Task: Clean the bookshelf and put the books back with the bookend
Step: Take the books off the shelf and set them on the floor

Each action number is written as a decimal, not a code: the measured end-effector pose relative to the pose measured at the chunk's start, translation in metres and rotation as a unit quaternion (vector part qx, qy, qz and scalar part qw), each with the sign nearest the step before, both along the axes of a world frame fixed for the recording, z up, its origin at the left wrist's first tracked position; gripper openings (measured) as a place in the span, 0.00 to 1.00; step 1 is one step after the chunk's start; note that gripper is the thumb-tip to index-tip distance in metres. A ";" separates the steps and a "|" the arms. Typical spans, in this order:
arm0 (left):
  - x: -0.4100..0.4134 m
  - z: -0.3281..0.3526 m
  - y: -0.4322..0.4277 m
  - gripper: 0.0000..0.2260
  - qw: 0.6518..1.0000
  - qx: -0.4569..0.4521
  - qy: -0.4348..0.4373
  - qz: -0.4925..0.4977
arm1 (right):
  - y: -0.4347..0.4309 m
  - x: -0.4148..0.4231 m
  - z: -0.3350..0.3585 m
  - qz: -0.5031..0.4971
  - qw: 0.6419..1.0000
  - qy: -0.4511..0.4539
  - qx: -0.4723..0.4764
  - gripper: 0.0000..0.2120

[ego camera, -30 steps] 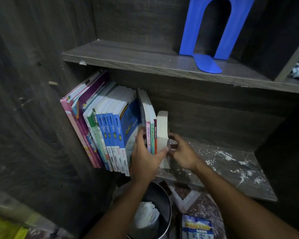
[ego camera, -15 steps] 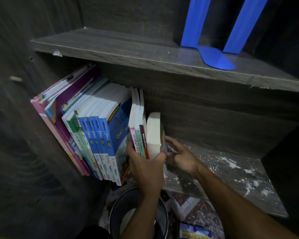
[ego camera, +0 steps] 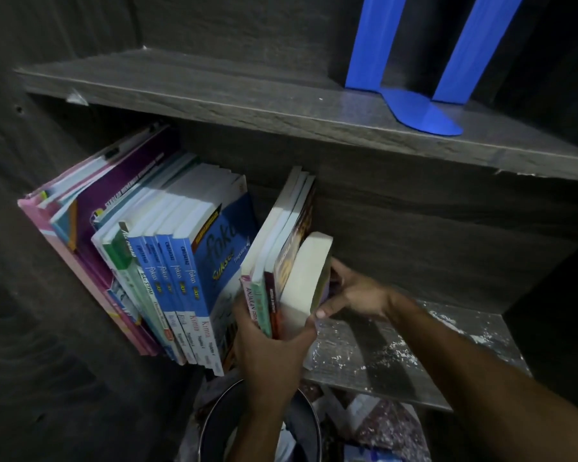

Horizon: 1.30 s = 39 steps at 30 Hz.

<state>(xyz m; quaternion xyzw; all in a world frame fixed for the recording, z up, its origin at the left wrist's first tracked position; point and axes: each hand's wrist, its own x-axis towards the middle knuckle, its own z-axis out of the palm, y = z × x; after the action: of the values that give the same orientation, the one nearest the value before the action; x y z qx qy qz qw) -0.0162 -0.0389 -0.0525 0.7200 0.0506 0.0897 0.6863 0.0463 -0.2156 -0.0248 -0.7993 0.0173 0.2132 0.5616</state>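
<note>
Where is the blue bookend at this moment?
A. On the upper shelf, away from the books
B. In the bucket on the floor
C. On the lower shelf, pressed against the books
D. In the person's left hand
A: the blue bookend stands on the upper shelf with no book beside it, while the left hand and the right hand grip the books on the lower shelf.

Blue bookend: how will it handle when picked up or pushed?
Bookend looks like thin sheet with a flat tongue, so probably stiff and light. Tall uprights over a short tongue: likely tips if pushed high. Smooth finish suggests it slides easily on the shelf.
</note>
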 end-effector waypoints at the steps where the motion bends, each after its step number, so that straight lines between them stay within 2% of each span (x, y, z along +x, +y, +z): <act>1: 0.000 -0.001 0.001 0.44 1.000 0.001 -0.002 -0.002 | -0.002 0.005 0.006 0.012 0.999 0.005 -0.032 0.44; 5: 0.004 -0.007 0.004 0.46 1.000 0.004 -0.004 -0.008 | -0.008 0.022 0.032 0.075 0.994 0.053 -0.059 0.42; 8: 0.006 -0.007 0.006 0.46 1.000 0.005 -0.008 -0.008 | -0.008 0.031 0.042 0.090 0.994 0.044 -0.044 0.36; 12: 0.005 -0.006 0.008 0.42 1.000 0.009 -0.012 -0.013 | -0.009 0.043 0.037 0.072 0.996 0.045 0.008 0.49; 15: 0.007 -0.006 0.010 0.42 1.000 0.015 -0.013 -0.024 | -0.012 0.045 0.033 0.056 0.998 0.031 0.004 0.55; 19: 0.009 -0.008 0.013 0.41 0.999 0.033 -0.021 -0.028 | -0.015 0.035 0.041 0.038 0.996 -0.009 -0.076 0.56; 21: 0.010 -0.009 0.014 0.41 0.999 0.034 -0.014 -0.037 | -0.015 0.030 0.042 0.031 0.996 -0.011 -0.078 0.53; 23: 0.012 -0.010 0.018 0.44 0.998 0.042 -0.005 -0.046 | -0.017 0.027 0.041 0.026 0.996 -0.012 -0.080 0.52; 26: 0.017 -0.012 0.026 0.49 0.996 0.060 -0.004 -0.066 | -0.021 0.021 0.039 0.026 0.996 -0.013 -0.079 0.57; 29: 0.020 -0.009 0.029 0.54 0.992 0.073 0.015 -0.100 | -0.026 0.018 0.039 0.041 0.996 -0.013 -0.074 0.55; 39: 0.028 -0.009 0.039 0.54 0.990 0.062 0.031 -0.124 | -0.032 0.021 0.030 0.063 0.995 0.025 -0.069 0.68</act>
<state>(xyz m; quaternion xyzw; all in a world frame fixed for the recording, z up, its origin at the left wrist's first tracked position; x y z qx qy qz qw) 0.0117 0.0002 -0.0612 0.7644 -0.0236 -0.0159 0.6441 0.0674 -0.2477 0.0050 -0.8298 -0.0041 0.2661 0.4904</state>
